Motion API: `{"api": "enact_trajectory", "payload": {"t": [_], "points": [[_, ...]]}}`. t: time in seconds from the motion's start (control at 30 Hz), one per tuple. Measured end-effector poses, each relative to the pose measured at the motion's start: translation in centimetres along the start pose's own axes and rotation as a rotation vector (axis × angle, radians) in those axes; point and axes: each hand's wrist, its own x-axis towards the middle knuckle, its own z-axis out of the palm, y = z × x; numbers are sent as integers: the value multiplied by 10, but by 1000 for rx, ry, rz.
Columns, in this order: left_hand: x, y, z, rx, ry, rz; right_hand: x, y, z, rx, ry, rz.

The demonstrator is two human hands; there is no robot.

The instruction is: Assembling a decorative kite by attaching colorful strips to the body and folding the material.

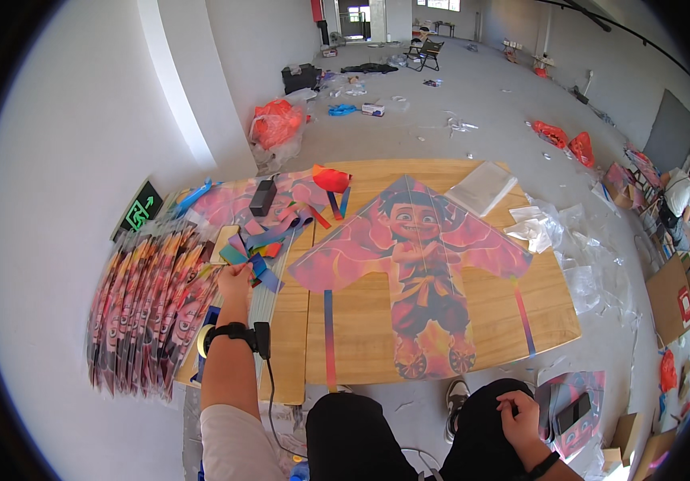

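My left hand reaches over the left part of the table, its fingers pinched at a bunch of coloured ribbons in blue, green and red. Part of the grip is hidden by the hand itself. In front of me lies a flat kite printed with a cartoon figure in pink and orange. One ribbon tail hangs from its left wing and another tail from its right. My right hand rests on my right knee, fingers curled, with nothing seen in it.
Many bagged, folded kites stand packed along the table's left edge. A black box sits on more printed sheets behind the ribbons. Clear plastic sleeves lie at the far right of the wooden table. A person is at the right.
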Motion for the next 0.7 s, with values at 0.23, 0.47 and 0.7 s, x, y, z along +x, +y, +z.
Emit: {"api": "enact_trajectory", "payload": {"t": [0.23,0.47,0.7], "points": [[5,-7,-4,106,52,10,0,1,0,-15,-5,-12],[-11,9,8,-400,-2,-232,1,-2,-1,-16,-5,-4],[-7,-5,3,-555,-63,-303,0,-1,-1,-13,-8,2]]}}
